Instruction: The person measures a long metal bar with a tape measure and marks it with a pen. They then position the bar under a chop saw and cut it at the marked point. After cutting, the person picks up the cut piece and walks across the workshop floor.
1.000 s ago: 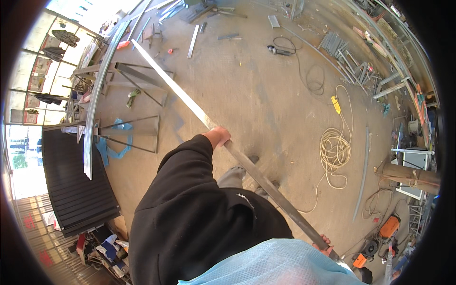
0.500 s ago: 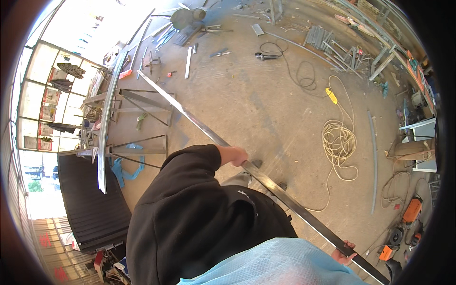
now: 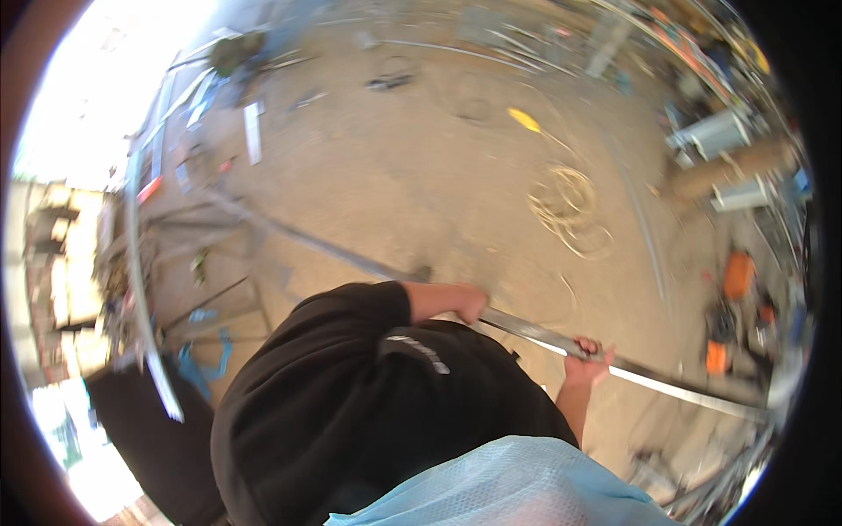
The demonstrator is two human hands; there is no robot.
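A long, straight grey metal tube (image 3: pixel 526 330) runs slantwise across the view, from the far left down to the lower right. My left hand (image 3: pixel 472 304) is closed over it just in front of my body. Farther right, my right hand (image 3: pixel 588 358) wraps its fingers round the same tube, with the palm turned up. Both hands carry the tube at about waist height. Its far left end is blurred over a metal trestle frame (image 3: pixel 210 219). The right end reaches toward the tools and metal stock at the right side.
A long metal bar (image 3: pixel 143 307) lies across the trestles at left. On the floor are a coiled cream cable (image 3: pixel 566 206), a yellow connector (image 3: pixel 524 119) and an angle grinder (image 3: pixel 388 81). Orange tools (image 3: pixel 738 273) stand at right. Light blue fabric (image 3: pixel 509 486) covers the lower edge.
The view has turned to the right. My right hand has come nearer to my left along the tube, and the tube lies less steeply across the view.
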